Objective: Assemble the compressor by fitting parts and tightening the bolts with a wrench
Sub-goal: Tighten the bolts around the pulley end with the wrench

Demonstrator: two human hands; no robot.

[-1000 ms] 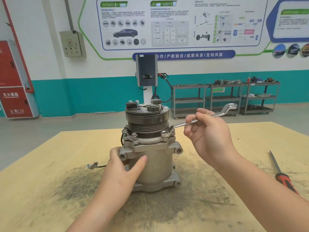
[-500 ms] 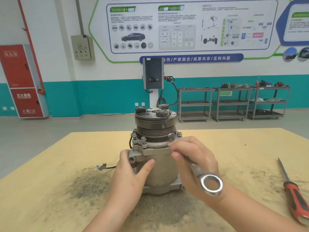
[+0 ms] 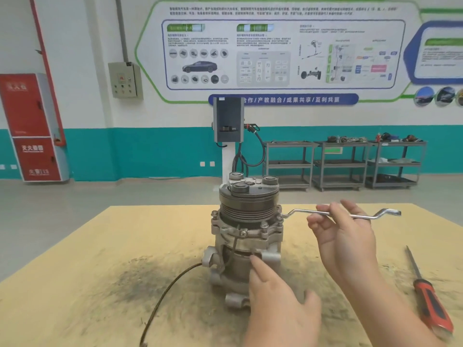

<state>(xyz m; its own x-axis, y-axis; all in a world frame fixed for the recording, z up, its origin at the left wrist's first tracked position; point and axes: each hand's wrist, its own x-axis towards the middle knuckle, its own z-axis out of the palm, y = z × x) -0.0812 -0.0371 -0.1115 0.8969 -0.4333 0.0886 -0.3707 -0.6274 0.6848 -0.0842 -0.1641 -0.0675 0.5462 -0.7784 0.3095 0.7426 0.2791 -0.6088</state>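
Wrench point(image 3: 343, 214) apparently on compressor point(image 3: 248, 236) bolt

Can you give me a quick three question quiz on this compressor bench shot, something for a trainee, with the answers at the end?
1. True or false: the wrench has one end at a bolt on the right side of the compressor.
2. Which hand holds the wrench? A) left hand B) right hand C) neither
3. Fill in: the tool lying on the table to the right, with a red and black handle, is a ____.

Key:
1. True.
2. B; the right hand pinches the wrench shaft, while the left hand rests with open fingers against the compressor's lower body.
3. Screwdriver.
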